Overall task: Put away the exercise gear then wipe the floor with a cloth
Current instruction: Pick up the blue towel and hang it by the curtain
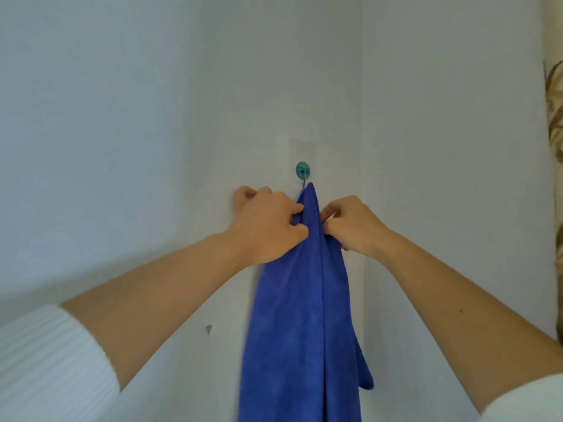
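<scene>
A long blue cloth (301, 315) hangs down the white wall from a small green hook (303, 171). Its top corner sits at the hook's metal prong. My left hand (268, 223) grips the cloth's left edge just below the hook, thumb and fingers curled into the fabric. My right hand (350, 223) pinches the cloth's right edge at the same height. Both forearms reach up from the bottom corners, in white ribbed sleeves pushed back.
A white wall (152, 117) fills the view, with a corner edge running down right of the hook. A patterned curtain (556, 147) shows at the far right. A small grey mark (209, 328) sits on the wall at lower left.
</scene>
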